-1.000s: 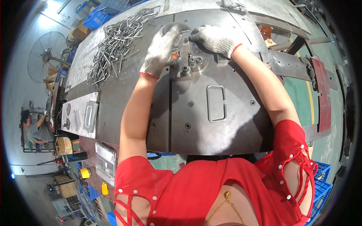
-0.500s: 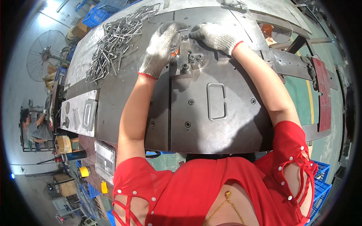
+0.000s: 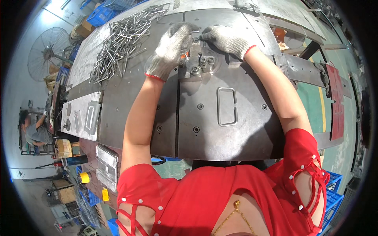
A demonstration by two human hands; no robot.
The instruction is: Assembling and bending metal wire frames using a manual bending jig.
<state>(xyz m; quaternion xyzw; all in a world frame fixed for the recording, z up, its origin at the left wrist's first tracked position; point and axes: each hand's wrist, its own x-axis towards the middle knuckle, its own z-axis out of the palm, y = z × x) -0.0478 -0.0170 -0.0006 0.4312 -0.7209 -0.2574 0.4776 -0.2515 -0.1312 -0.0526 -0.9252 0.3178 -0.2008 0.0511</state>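
My left hand [image 3: 172,49], in a white knitted glove with a red cuff, is closed at the left of a bolted metal fixture [image 3: 202,66]. Across a small gap, my right hand [image 3: 229,39] wears a matching glove and curls its fingers at the fixture's far right. Whatever either hand grips is hidden by the gloved fingers. Nearer to me, a bent metal rod frame [image 3: 219,106], rectangular with a small break in its right side, lies flat on the dark steel plate [image 3: 138,94].
A heap of bent metal rods [image 3: 124,39] lies beyond my left hand. At the left edge sits a pale board [image 3: 82,131] with flat shapes on it. A steel bar [image 3: 303,70] juts out to the right. Another person [image 3: 37,131] works far left, beside a large fan [image 3: 48,53].
The view has shifted very slightly. Both hands stay at the fixture in nearly the same pose, and the rod frame has not moved on the plate.
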